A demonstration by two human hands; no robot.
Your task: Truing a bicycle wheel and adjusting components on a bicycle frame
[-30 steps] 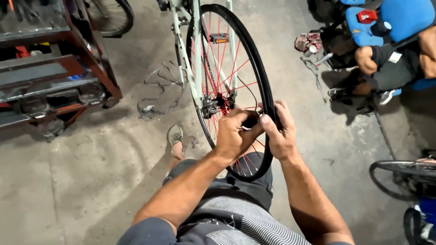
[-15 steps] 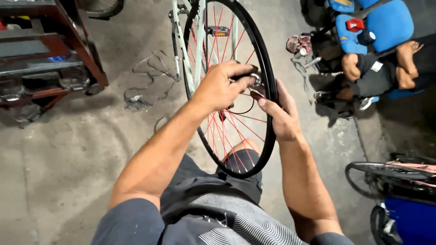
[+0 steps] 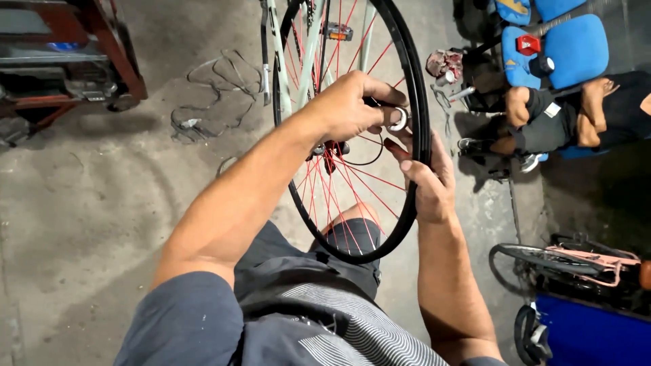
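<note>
1 bike wheel stands upright on the concrete floor, its plane running away from the person, black tire w/ red spokes. Left hand reaches thru the spokes from the left, fingers pinched shut on 1 small silver ring just inside the rim, so it's the nearer hand. Right hand is half-curled around the tire edge right below, steadying it. Another person sits by the floor's right edge near 1 blue chair.

Left of the tangled cables on the concrete floor stands a red metal rack; far right, a blue seat.
</note>
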